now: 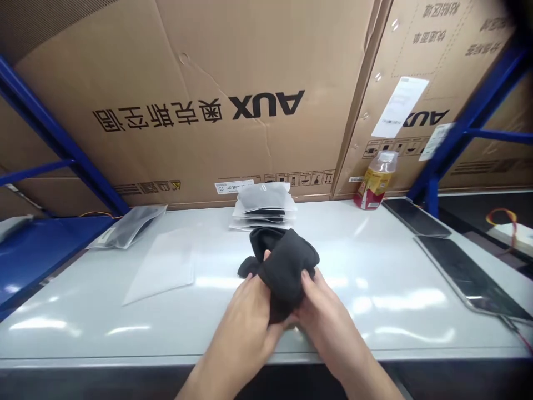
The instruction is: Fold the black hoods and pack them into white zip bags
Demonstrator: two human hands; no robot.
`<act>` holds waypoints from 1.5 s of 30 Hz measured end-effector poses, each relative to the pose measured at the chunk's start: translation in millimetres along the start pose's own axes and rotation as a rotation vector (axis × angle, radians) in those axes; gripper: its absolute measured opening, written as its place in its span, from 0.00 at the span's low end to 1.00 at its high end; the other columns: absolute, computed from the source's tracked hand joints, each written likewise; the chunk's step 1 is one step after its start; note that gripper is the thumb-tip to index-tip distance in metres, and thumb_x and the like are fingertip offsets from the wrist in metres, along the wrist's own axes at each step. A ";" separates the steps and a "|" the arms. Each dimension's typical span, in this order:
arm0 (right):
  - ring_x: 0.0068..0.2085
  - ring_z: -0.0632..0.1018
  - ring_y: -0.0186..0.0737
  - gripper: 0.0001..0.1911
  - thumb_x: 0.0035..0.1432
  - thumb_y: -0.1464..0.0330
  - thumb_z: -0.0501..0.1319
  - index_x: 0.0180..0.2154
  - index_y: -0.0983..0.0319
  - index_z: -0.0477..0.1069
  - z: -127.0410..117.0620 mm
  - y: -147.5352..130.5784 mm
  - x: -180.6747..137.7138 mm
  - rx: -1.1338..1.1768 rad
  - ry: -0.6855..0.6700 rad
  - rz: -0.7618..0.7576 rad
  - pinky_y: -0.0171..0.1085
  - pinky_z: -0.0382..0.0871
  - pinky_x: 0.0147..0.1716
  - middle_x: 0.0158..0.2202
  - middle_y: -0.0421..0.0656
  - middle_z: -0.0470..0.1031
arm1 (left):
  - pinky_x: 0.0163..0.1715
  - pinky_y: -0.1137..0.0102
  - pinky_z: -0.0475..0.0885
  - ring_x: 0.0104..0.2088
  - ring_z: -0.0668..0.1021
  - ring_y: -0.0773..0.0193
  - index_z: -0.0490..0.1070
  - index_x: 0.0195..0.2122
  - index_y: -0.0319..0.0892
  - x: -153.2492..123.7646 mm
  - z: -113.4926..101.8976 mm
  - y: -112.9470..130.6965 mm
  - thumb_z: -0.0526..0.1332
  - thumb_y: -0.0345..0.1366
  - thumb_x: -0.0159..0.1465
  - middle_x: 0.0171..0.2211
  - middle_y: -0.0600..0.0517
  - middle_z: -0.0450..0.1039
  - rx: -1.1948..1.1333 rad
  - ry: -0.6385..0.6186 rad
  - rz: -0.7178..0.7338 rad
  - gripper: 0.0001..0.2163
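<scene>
A bunched black cloth item (287, 264) is held up above the front part of the white table, partly folded over itself; its exact kind does not show. My left hand (250, 314) grips it from the left, with the thumb tucked into a fold. On the right side my right hand (314, 303) is closed round its lower edge, thumb on top. Just beyond the cloth lies a stack of frosted plastic bags (264, 205) with dark contents. A flat translucent bag (162, 266) rests to the left, and behind it a greyer plastic bag (131, 225).
Large cardboard boxes (250, 55) wall off the back of the white table (166, 328). A drink bottle (377, 180) stands back right. Near the right edge lie a dark phone (416, 216) and a bigger device with a cable (474, 275). Blue posts (58, 133) flank the table.
</scene>
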State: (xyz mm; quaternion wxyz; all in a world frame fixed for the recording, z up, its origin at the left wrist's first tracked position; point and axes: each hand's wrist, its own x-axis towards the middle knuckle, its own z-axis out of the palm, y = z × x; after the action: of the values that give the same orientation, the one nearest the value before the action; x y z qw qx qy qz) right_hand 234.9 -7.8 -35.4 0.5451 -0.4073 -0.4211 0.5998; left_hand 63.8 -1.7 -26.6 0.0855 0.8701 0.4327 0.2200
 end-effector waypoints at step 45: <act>0.46 0.82 0.50 0.11 0.70 0.65 0.59 0.49 0.55 0.78 -109.5 -50.4 13.9 -1.332 0.228 -0.354 0.51 0.77 0.47 0.47 0.45 0.82 | 0.71 0.35 0.50 0.76 0.42 0.38 0.40 0.78 0.57 17.1 -22.8 -27.9 0.61 0.60 0.70 0.78 0.47 0.35 -0.014 -0.463 0.001 0.43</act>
State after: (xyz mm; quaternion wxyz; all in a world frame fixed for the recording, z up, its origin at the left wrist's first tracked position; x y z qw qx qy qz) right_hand 353.4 15.4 -22.3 0.3096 -0.6404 -0.6995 0.0694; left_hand 42.5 27.9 -10.5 0.1885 0.8970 0.3995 0.0174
